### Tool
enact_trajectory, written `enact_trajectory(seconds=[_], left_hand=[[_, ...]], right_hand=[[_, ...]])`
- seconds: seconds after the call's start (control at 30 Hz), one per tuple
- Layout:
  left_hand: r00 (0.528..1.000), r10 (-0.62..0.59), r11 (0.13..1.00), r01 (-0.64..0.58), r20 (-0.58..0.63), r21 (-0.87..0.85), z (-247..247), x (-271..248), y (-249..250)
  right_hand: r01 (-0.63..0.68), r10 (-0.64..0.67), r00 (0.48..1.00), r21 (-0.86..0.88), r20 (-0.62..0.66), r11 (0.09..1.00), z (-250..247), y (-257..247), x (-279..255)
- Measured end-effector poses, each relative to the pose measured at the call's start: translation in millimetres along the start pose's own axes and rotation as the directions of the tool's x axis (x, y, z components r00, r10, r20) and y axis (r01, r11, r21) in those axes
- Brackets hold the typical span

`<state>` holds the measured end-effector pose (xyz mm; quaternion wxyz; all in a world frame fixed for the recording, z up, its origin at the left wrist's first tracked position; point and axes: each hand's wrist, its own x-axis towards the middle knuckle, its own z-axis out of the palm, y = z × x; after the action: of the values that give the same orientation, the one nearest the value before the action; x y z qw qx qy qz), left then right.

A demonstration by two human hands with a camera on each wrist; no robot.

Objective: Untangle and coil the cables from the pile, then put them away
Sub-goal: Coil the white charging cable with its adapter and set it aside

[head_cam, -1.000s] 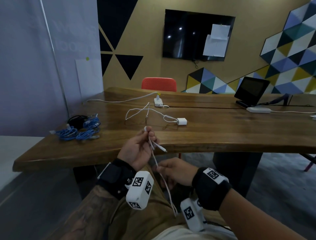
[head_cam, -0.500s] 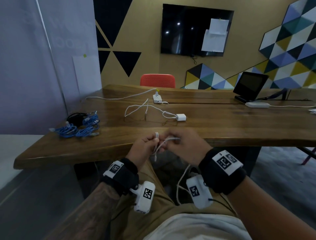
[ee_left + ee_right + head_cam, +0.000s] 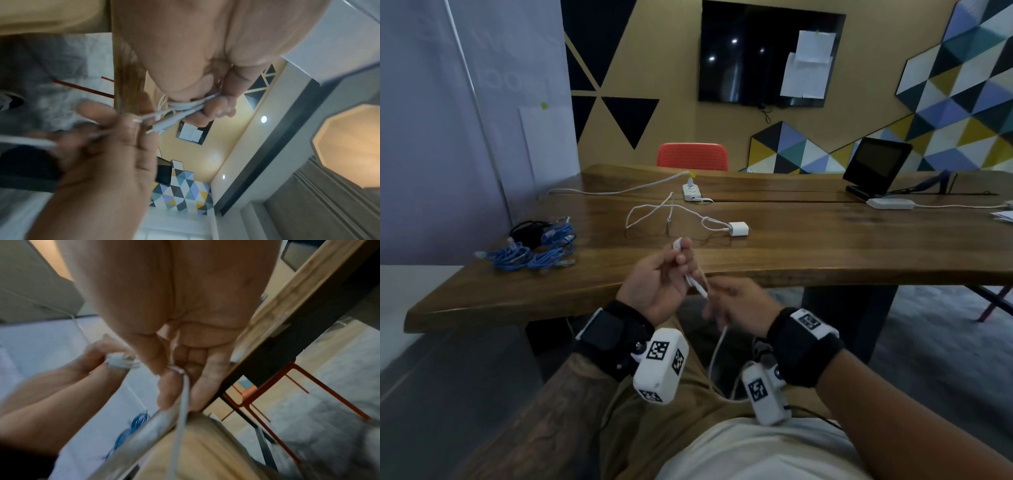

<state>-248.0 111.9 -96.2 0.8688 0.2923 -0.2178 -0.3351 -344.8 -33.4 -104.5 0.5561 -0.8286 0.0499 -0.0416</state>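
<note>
My left hand (image 3: 671,270) is raised in front of the table edge and grips a small bundle of loops of a thin white cable (image 3: 693,282). One plug end sticks out below the fingers. In the left wrist view the loops (image 3: 185,106) lie under the curled fingers (image 3: 218,107). My right hand (image 3: 726,308), blurred, sits just right of it and lower. It pinches the same cable between thumb and forefinger (image 3: 170,386). The free length (image 3: 717,356) hangs down onto my lap.
A wooden table (image 3: 825,260) stands ahead. On it lie coiled blue cables (image 3: 530,251) beside a black bundle (image 3: 527,233) at the left, a white charger (image 3: 738,229) with loose cable, a power strip (image 3: 691,192), and a small screen (image 3: 876,164). An orange chair (image 3: 691,156) stands behind.
Half a second ago my right hand was up against the left hand, laying the cable over it. It has since dropped down and right along the cable, while the left hand keeps the loops.
</note>
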Motion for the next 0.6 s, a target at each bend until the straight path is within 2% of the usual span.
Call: enact_trajectory(seconds=[0.1,0.17,0.2,0.27,0.33,0.4,0.47,0.5,0.53,0.6], left_hand=[[0.992,0.053,0.998,-0.057,-0.112,-0.038,-10.7,2.7,-2.0],[0.976,0.092,0.994,-0.103,-0.197,-0.044,-22.3,6.6,-1.8],[0.966,0.11,0.992,-0.121,-0.234,-0.033,-28.6,8.4,-0.3],[0.951,0.151,0.988,-0.14,-0.27,0.058,-40.3,11.6,1.9],[0.947,0.19,0.966,-0.133,-0.257,0.223,-48.2,13.6,-1.6],[0.96,0.216,0.875,-0.11,-0.178,0.471,-52.1,13.7,-10.0],[0.978,0.203,0.706,-0.111,-0.049,0.7,-48.2,11.1,-19.4],[0.986,0.165,0.654,-0.116,0.009,0.748,-43.4,8.8,-22.5],[0.992,0.117,0.646,-0.106,0.039,0.756,-35.2,5.1,-25.0],[0.998,0.02,0.69,-0.059,0.063,0.721,-16.9,-0.8,-28.7]], right_hand=[[-0.096,0.116,0.96,-0.088,0.257,0.991,16.9,3.7,-5.1],[-0.135,0.173,0.927,-0.133,0.334,0.982,16.6,1.8,-7.2],[-0.139,0.175,0.928,-0.13,0.33,0.982,14.5,0.0,-8.5],[-0.045,0.097,0.966,-0.214,0.238,0.976,9.9,-7.1,-12.4],[0.118,-0.066,0.988,-0.415,0.139,0.902,4.5,-14.3,-13.0],[0.23,-0.219,0.972,-0.508,0.083,0.83,0.5,-22.9,-13.1],[0.277,-0.318,0.948,-0.5,0.002,0.821,-6.2,-29.8,-13.7],[0.294,-0.357,0.933,-0.484,-0.042,0.824,-9.5,-31.8,-13.7],[0.307,-0.388,0.918,-0.464,-0.087,0.831,-12.3,-33.2,-13.6],[0.335,-0.433,0.887,-0.427,-0.158,0.84,-16.7,-33.9,-12.9]])
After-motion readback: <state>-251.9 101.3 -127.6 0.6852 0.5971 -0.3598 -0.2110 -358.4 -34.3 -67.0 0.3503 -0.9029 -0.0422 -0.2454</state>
